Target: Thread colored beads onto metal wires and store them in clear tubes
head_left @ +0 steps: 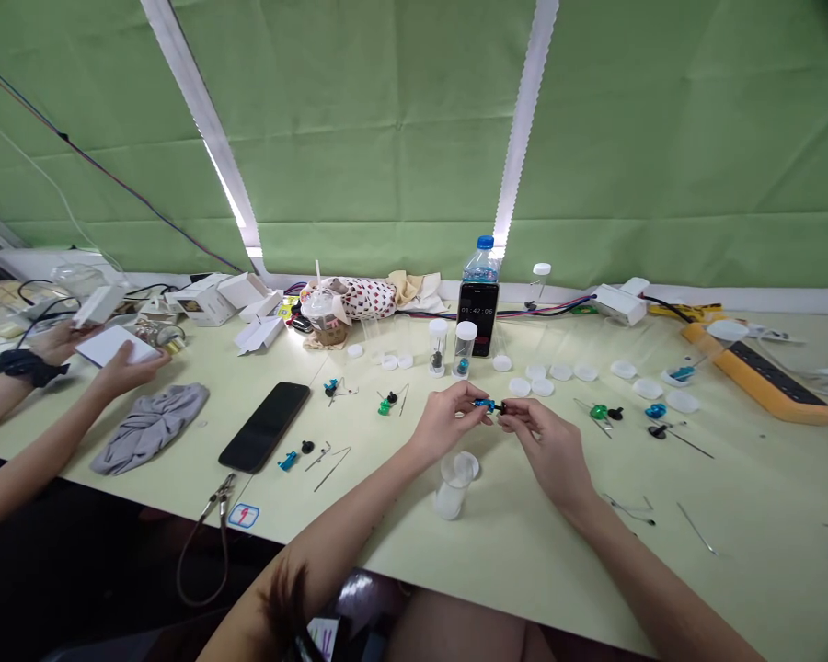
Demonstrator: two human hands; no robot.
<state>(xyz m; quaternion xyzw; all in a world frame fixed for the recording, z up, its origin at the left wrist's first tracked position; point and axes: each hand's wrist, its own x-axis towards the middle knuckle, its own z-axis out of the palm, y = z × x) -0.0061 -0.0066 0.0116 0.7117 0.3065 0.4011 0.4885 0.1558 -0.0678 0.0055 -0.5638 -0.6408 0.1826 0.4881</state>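
Blue-and-black piece (484, 404) — seemingly in 2 hands (450, 419) (550, 449).

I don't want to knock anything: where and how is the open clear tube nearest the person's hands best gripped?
Pinch the clear tube across its lower wall, probably from the near side: it appears upright, mouth open, and a white cap shows behind its rim, on the right.

a big green sheet (393, 138) hangs at the back. a bottle (481, 268) stands behind an upright phone (477, 320). on the left, a gray cloth (153, 429) lies near a flat phone (264, 428). an orange power strip (765, 375) sits on the right.
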